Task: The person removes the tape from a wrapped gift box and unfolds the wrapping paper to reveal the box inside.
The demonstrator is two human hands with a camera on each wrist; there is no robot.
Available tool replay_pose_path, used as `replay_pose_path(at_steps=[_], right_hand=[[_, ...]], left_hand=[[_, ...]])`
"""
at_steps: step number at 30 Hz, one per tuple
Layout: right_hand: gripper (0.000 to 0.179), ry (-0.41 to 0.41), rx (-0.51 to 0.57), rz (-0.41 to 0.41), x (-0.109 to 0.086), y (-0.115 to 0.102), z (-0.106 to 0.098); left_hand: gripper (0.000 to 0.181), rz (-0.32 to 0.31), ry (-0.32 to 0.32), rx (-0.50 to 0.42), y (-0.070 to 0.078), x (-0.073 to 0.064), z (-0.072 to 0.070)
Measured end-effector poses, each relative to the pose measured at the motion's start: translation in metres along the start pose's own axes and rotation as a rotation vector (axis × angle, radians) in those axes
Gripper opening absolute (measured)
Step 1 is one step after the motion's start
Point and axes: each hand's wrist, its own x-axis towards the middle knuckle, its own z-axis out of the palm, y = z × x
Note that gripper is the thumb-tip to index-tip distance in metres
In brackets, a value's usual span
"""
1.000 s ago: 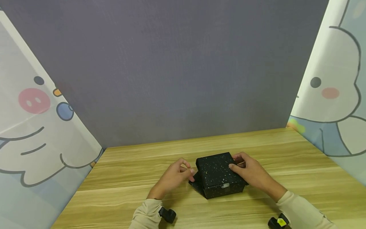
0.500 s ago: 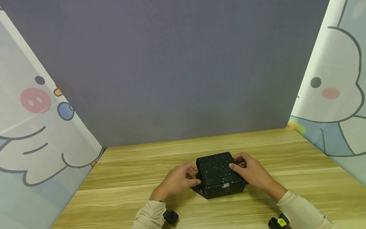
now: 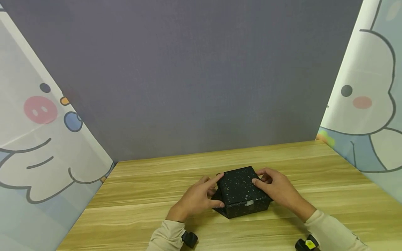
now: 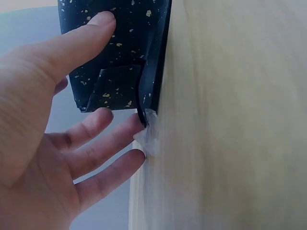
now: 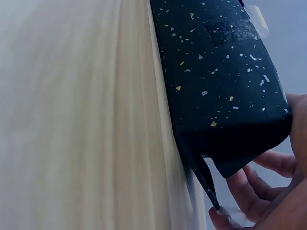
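Note:
A box wrapped in black paper (image 3: pixel 240 186) with gold and silver flecks lies on the wooden table, a strip of clear tape (image 3: pixel 249 203) on its front. At its left end, my left hand (image 3: pixel 198 197) touches the box with thumb and index finger spread; the other fingers are fairly straight. The left wrist view shows a loose end flap (image 4: pixel 152 81) with clear tape (image 4: pixel 151 133) near those fingertips. My right hand (image 3: pixel 276 184) holds the right end, thumb on top, fingers partly hidden behind. An end flap with tape (image 5: pixel 232 216) sticks out beside its fingers.
The wooden table (image 3: pixel 141 195) stretches around the box. A grey panel (image 3: pixel 188 76) rises behind it, and cartoon-printed sheets (image 3: pixel 364 90) flank both sides. Black camera straps (image 3: pixel 189 239) sit on both wrists.
My left hand has shifted right onto the box's left end, and its thumb and index finger have spread apart to touch it. The right hand and the box stay almost still.

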Motion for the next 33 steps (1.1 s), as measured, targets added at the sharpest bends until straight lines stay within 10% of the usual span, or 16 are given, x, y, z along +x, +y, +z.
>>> replay_pose_path(at_steps=[33], right_hand=[[0.04, 0.016, 0.15, -0.047, -0.002, -0.004, 0.0]], left_hand=[[0.07, -0.053, 0.168, 0.271, 0.014, 0.004, 0.009]])
